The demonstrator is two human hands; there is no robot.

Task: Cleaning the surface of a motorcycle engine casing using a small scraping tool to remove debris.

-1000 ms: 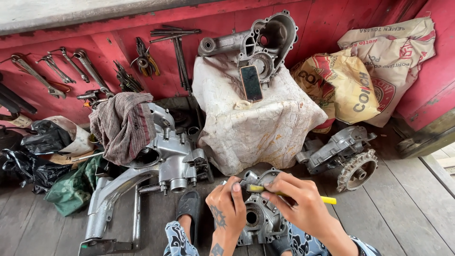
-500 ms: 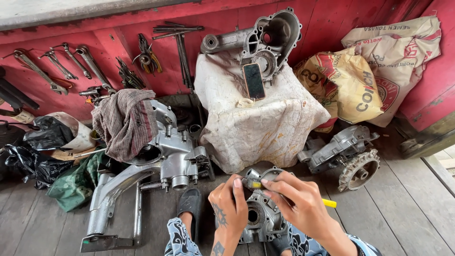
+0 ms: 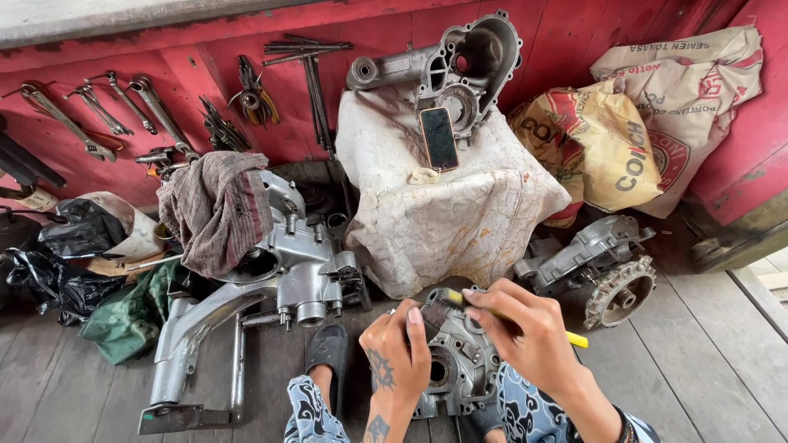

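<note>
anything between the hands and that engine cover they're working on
Nothing visible. The left hand rests directly on the grey engine cover, and the right hand holds a yellow-handled tool right at the cover's top edge.

Single head-worn view, looking steeply down and forward over the wearer's lap. Close on the left hand (image 3: 400, 349) and right hand (image 3: 525, 332) at bottom centre, gripping a grey cast-metal engine casing (image 3: 455, 361). Faces a red painted wall (image 3: 205, 74) across the top, farther off. Grey wooden plank floor (image 3: 698, 361) fills the lower edge. No second view to overlap.
</note>
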